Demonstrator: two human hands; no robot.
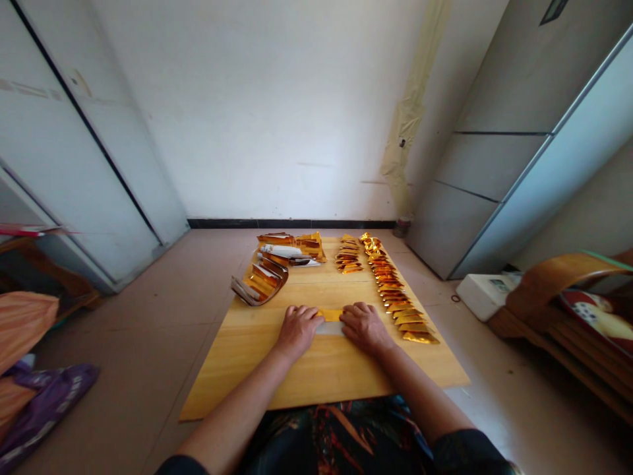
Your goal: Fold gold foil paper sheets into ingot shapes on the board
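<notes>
Between my two hands a sheet of gold foil paper (330, 316) lies low on the wooden board, with a pale strip along its near edge. My left hand (299, 330) has its fingers curled onto the left end of the sheet. At the right end, the curled fingers of my right hand (364, 326) press on it in the same way. Right of that hand runs a long row of folded gold foil pieces (395, 293). A shorter row of folded pieces (349, 256) lies farther back. Stacks of gold foil sheets (264, 277) sit at the back left.
The wooden board (297, 379) spans my lap, over a tiled floor (163, 330). A white wall (277, 119) stands behind it. A grey refrigerator (475, 191) and a wooden seat (558, 310) are to the right. Cabinet doors (84, 152) and a purple bag (54, 409) are at the left.
</notes>
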